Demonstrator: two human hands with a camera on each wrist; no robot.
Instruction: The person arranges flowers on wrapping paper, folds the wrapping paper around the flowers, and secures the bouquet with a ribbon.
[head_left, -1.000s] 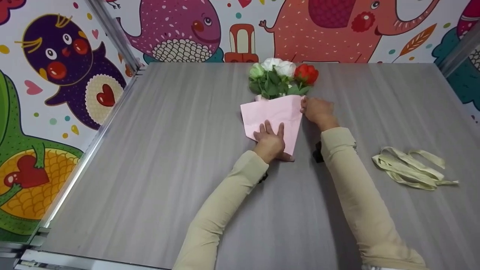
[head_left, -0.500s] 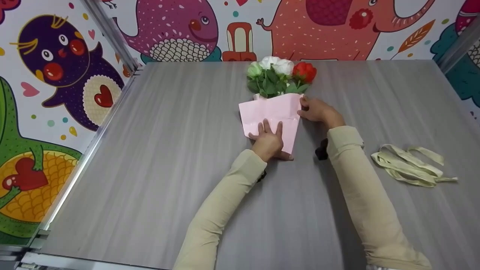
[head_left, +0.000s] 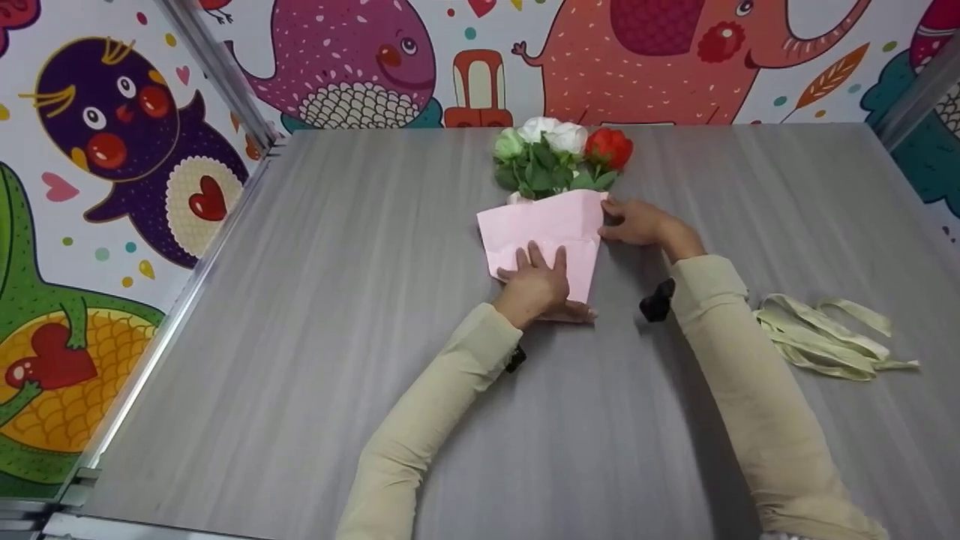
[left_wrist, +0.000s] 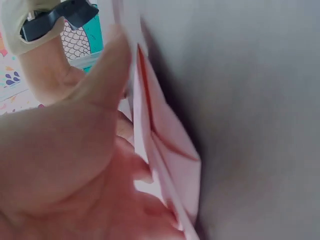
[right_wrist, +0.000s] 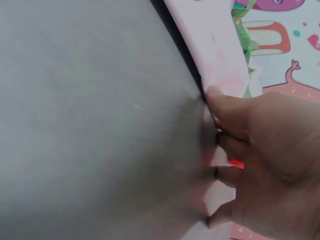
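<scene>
- L hand (head_left: pixel 534 291) lies flat on lower part of pink paper (head_left: pixel 540 216), fingers spread, not gripping.
- R hand (head_left: pixel 643 223) at paper's upper R edge; fingers apart, tips touching edge, no firm grasp.
- Paper lies on grey table (head_left: pixel 300 337), approx. mid, toward far side; wrapped over stems' end of bouquet.
- Blooms stick out past paper's far edge: pale green one (head_left: pixel 508 142) on L, white ones (head_left: pixel 562 136) in mid., red one (head_left: pixel 609 148) on R, w/ green leaves (head_left: pixel 544 169) below.
- Pale yellow-green ribbon (head_left: pixel 825 337), loosely looped, on table just R of R sleeve (head_left: pixel 750 390).
- Cartoon-animal wall (head_left: pixel 637 67) behind.
</scene>
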